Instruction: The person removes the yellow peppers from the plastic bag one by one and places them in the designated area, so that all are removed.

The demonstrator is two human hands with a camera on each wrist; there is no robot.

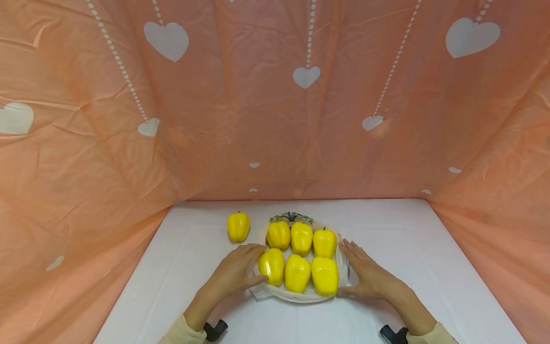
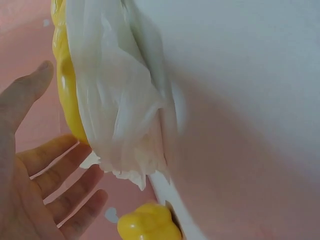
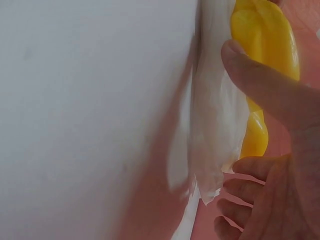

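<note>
Several yellow bell peppers [image 1: 297, 273] sit in two rows of three inside a pale, thin bag [image 1: 296, 297] with its mouth folded wide; a dark green print shows at its far rim. My left hand [image 1: 237, 270] is spread at the bag's left side, its fingertips beside the nearest left pepper [image 1: 271, 266]. In the left wrist view the bag's wall [image 2: 112, 100] hangs in crumpled folds past the fingers. On the opposite side my right hand [image 1: 370, 274] has its fingers extended along the bag's right wall [image 3: 217, 115]. Neither hand grips anything; whether the fingertips touch the bag I cannot tell.
One more yellow bell pepper [image 1: 238, 227] stands outside the bag, at its back left. The white table [image 1: 386, 229] is enclosed at the back and sides by orange-pink sheeting [image 1: 266, 119] with white hearts.
</note>
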